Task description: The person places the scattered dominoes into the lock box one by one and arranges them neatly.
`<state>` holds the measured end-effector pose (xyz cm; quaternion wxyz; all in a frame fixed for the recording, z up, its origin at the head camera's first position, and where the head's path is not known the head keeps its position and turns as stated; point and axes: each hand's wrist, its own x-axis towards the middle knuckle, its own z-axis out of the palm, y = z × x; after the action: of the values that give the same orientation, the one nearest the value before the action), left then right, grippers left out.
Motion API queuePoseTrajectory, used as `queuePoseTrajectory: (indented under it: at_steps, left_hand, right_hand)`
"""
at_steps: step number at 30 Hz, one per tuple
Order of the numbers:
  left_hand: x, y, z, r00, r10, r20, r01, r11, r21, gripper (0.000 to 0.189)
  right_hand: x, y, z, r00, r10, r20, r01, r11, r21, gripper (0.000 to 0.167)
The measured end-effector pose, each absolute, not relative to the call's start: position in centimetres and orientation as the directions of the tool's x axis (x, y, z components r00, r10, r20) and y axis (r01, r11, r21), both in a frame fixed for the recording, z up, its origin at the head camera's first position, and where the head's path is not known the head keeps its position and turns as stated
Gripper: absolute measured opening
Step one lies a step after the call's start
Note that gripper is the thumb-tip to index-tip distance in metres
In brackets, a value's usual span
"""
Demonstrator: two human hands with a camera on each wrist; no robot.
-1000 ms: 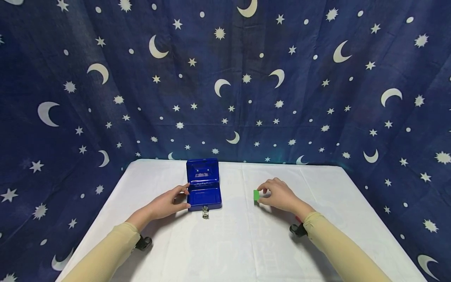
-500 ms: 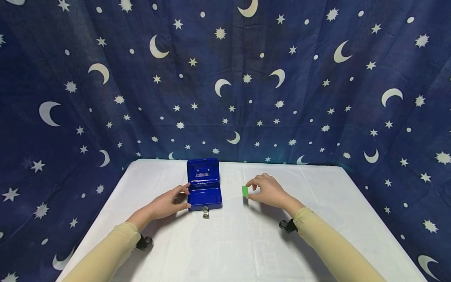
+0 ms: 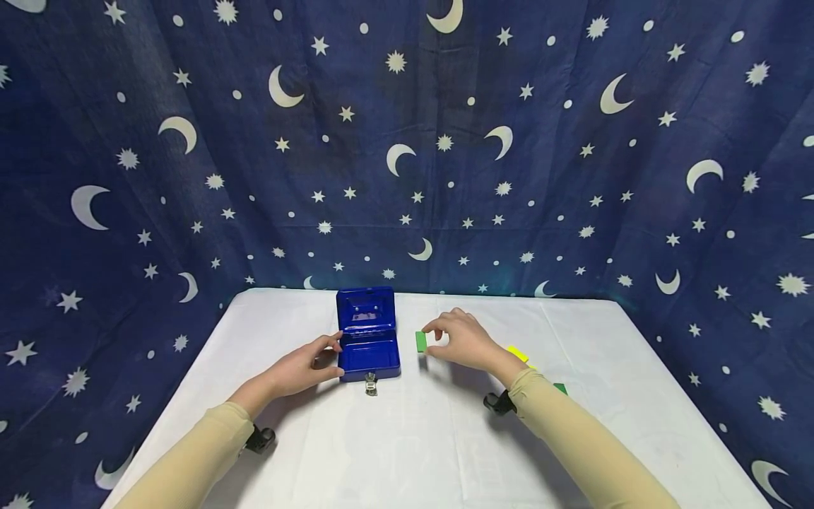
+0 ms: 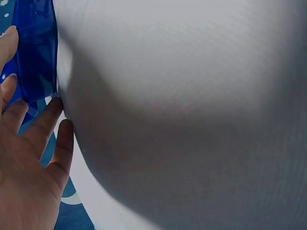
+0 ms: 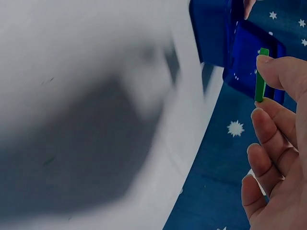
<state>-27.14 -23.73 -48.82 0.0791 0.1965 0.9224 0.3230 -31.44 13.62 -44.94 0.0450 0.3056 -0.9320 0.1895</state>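
A: Status?

B: R hand [image 3: 467, 341] — thumb & finger pinching green block [image 3: 420, 342], just R of centre, lower half of frame; looks lifted off bench [image 3: 407, 445]. L hand [image 3: 299, 369] loosely spread, fingertips touching L side of open blue box [image 3: 370, 355], no visible grip.

A: Step?

B: Prob. the carry, block near box. Next move calls for — my guess — steady pinch + enough ht. to clear box.

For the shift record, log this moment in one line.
right hand: pinches green block | green block: outside blue box, to its right | left hand: touches blue box's left side | lid: open
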Motion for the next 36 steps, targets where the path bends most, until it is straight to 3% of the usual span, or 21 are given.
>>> queuePoseTrajectory:
  at_steps: [12, 36]
  left_hand:
    - [-27.1, -23.8, -48.8, -0.909, 0.417, -0.011, 0.319, 0.711, 0.627, 0.042]
    - [-27.2, -23.8, -48.8, -0.923, 0.382, -0.048, 0.266, 0.723, 0.637, 0.043]
  right_hand:
    - [-31.5, 11.0, -44.7, -0.781, -0.581, 0.227, -0.624, 0.722, -0.299, 0.038]
    - [-31.8, 7.0, -44.9, -0.788, -0.593, 0.169, -0.614, 0.733, -0.293, 0.042]
